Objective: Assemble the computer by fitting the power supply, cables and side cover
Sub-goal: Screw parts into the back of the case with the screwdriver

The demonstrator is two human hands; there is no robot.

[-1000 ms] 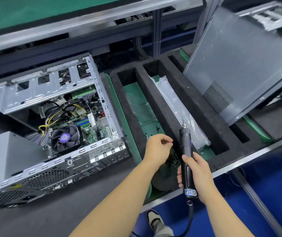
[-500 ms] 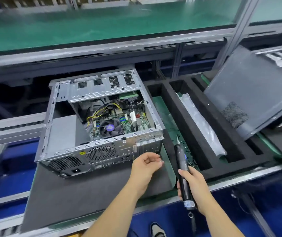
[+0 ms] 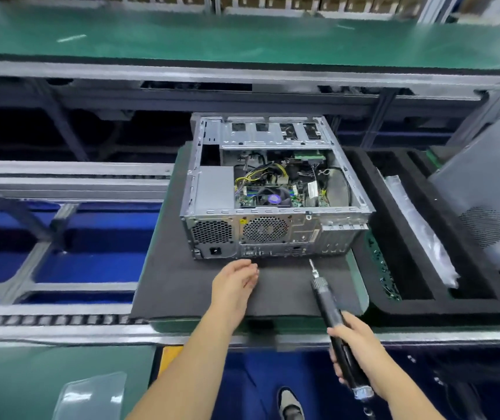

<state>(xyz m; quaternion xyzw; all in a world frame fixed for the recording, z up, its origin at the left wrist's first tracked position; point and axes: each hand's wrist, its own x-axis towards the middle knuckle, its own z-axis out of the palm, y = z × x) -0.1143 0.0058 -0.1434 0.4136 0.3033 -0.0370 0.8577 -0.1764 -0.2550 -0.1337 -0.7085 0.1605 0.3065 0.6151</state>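
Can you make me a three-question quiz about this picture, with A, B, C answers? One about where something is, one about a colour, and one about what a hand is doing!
1. Where is the computer case?
A. on the dark mat
B. inside the foam tray
C. on the floor

2. What colour is the top shelf?
A. red
B. green
C. yellow

3. What is the right hand doing?
A. resting flat on the mat
B. holding the side cover
C. gripping the electric screwdriver

Answers:
1. A, the case stands on the dark mat, beside the foam tray.
2. B, its surface is green.
3. C, its fingers wrap the electric screwdriver, tip toward the case; the left hand holds nothing.
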